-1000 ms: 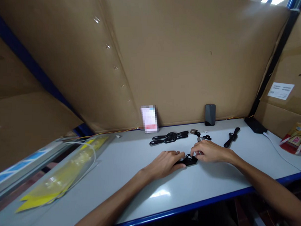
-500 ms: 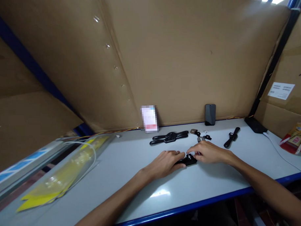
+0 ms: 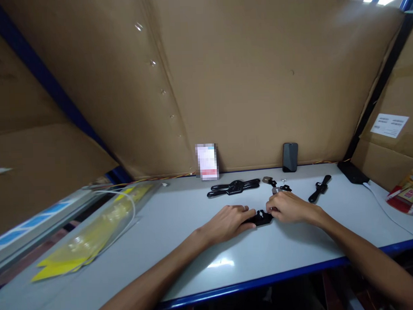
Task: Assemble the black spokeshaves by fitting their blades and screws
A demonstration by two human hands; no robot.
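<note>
Black part (image 3: pixel 261 217): flat on table (image 3: pixel 182 237), mid-depth, right of centre. Long axis runs left-right, parallel to front edge.
Your left hand (image 3: pixel 229 223): fingers pressed together over part's left end, pinning it down.
Your right hand (image 3: pixel 289 207): fingertips bunched on part's right end; whether they nip small piece there, cannot tell.
Part sits between both sets of fingertips, touching each.
Spare black parts (image 3: pixel 234 188): toward back edge.

The surface (image 3: pixel 182 228) is pale grey-white with a blue front edge. Between the hands lies a black plastic part (image 3: pixel 261 217); more black parts (image 3: pixel 233 188) lie farther back. The phone (image 3: pixel 289 157) is black, the cardboard wall (image 3: pixel 244 81) plain brown, the plastic bag (image 3: pixel 83 234) clear over yellow.
</note>
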